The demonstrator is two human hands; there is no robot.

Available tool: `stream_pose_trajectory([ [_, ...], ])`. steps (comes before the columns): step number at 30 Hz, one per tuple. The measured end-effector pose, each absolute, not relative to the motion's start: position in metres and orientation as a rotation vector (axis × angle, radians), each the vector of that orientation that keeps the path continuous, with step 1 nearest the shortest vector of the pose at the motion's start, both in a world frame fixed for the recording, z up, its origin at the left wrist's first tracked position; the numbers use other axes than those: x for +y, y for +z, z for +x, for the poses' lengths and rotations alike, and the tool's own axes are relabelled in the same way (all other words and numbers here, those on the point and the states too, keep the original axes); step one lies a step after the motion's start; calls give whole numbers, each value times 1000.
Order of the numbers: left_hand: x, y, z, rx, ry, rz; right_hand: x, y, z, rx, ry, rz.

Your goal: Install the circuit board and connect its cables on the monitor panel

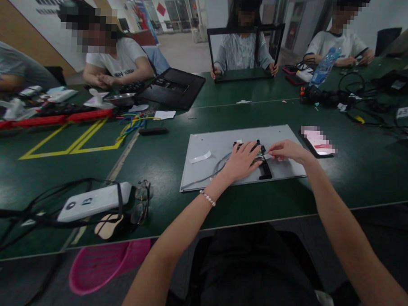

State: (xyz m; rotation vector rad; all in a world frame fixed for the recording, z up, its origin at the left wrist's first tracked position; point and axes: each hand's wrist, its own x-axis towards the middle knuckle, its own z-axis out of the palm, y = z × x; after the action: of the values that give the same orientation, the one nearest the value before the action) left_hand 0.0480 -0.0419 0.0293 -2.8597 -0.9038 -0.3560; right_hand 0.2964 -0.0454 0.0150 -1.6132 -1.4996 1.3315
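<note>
A flat grey panel lies on the green table in front of me. On its middle sits a black plastic part, partly hidden under my left hand, whose fingers are spread over it. From beneath that hand a thin grey cable runs to the panel's near left corner. My right hand is at the right of the black part, fingertips pinched together at a small pale piece too small to name. A white paper-like strip rests on the panel's left side.
A phone lies right of the panel. Left are a white device with black cables, eyeglasses and coloured wires. Across the table a person holds up a black frame. A pink basket stands below the edge.
</note>
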Motion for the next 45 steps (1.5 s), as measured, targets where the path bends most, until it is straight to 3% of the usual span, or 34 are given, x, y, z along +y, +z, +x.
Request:
stream_pose_trajectory([
  [19,-64,19,67,-816,-324,-2862,-49,19,282,-1594,1252,-1646],
  [36,-66,21,69,-837,-304,-2870,-46,16,283,-2017,837,-1558],
  [45,-52,53,42,-793,-400,-2844,-50,28,282,-1914,737,-1557],
])
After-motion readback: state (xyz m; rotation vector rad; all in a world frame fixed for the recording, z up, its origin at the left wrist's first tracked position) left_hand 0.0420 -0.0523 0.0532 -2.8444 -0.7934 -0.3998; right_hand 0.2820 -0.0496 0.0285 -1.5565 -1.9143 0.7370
